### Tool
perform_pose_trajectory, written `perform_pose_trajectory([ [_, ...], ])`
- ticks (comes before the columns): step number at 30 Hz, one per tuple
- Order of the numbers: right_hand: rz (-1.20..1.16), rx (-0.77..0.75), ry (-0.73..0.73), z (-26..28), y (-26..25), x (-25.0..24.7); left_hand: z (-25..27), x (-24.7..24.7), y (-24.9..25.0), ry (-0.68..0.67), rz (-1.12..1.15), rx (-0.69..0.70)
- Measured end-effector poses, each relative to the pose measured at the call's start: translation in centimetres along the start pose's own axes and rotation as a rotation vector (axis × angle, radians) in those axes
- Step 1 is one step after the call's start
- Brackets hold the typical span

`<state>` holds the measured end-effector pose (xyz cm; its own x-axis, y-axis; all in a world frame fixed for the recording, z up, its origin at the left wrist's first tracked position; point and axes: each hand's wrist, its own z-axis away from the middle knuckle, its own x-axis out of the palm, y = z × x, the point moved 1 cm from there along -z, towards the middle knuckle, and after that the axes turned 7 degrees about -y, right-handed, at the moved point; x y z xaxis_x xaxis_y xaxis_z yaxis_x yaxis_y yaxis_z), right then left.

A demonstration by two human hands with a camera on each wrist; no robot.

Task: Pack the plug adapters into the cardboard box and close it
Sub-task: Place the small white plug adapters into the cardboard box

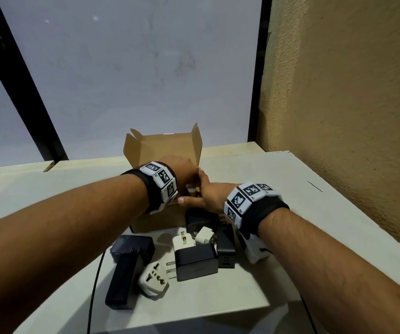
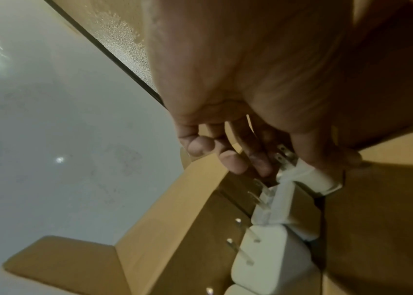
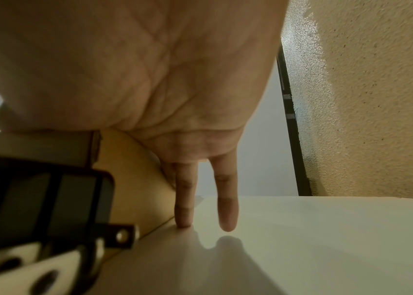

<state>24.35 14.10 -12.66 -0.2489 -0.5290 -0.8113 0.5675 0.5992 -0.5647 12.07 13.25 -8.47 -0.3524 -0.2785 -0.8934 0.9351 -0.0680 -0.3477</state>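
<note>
The cardboard box (image 1: 167,145) stands open on the table with its flaps up. My left hand (image 1: 182,172) reaches down into it. In the left wrist view the left hand (image 2: 306,153) pinches a white plug adapter (image 2: 314,177) between thumb and fingers, low inside the box (image 2: 175,209). Two more white adapters (image 2: 263,255) lie in a row below it. My right hand (image 1: 206,191) lies flat against the box's right side, its fingers (image 3: 184,199) straight and one tip touching the table. Several adapters lie in front of the box, among them a black block (image 1: 196,261) and a white universal one (image 1: 154,278).
A long black charger (image 1: 126,266) with a cable (image 1: 95,285) lies at the front left. A black adapter (image 3: 49,199) sits right under my right wrist. A rough wall (image 1: 338,92) borders the table (image 1: 290,213) on the right, and a window (image 1: 134,68) stands behind the box.
</note>
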Motion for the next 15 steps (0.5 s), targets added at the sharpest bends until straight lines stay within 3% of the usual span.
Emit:
perform_pose_trajectory([
  [15, -0.026, -0.006, -0.034, -0.12, -0.05, -0.08, -0.86, -0.26, -0.25, 0.064, -0.019, -0.015],
])
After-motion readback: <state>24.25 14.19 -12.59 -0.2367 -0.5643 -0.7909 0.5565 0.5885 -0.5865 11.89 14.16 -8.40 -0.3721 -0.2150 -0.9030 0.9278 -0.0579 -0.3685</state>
